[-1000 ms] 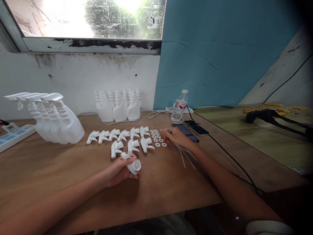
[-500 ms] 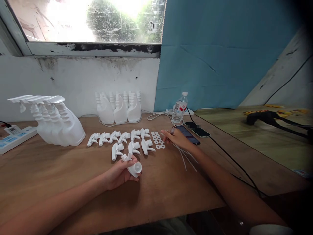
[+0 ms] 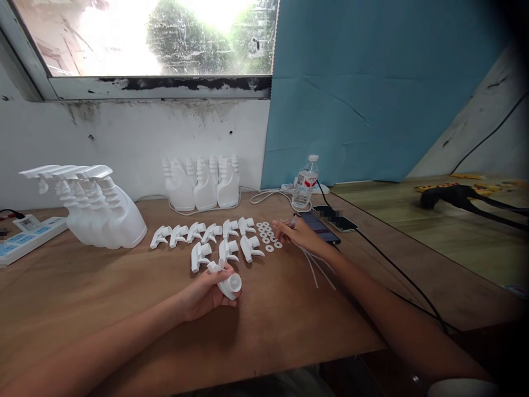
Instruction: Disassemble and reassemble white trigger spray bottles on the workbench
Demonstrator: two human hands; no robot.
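Note:
My left hand is closed around a white trigger spray head, its round threaded collar turned up towards me. Just beyond it, several more trigger spray heads lie in two rows on the table. To their right is a cluster of flat white ring washers. My right hand reaches over the right side of this cluster, thumb and fingers bent down close to the washers. Whether anything sits between its fingertips is hidden. Thin clear tubes stick out from beneath that hand and wrist; I cannot tell if they are held.
White spray bottles stand against the wall, and a nested stack of bottle-shaped pieces is at the left. A power strip lies far left. Beyond my right hand are a water bottle, two phones and a black cable.
The whole view has shifted slightly. A washer beside my right fingers sits a little farther from its neighbour. My left hand keeps its hold on the trigger spray head.

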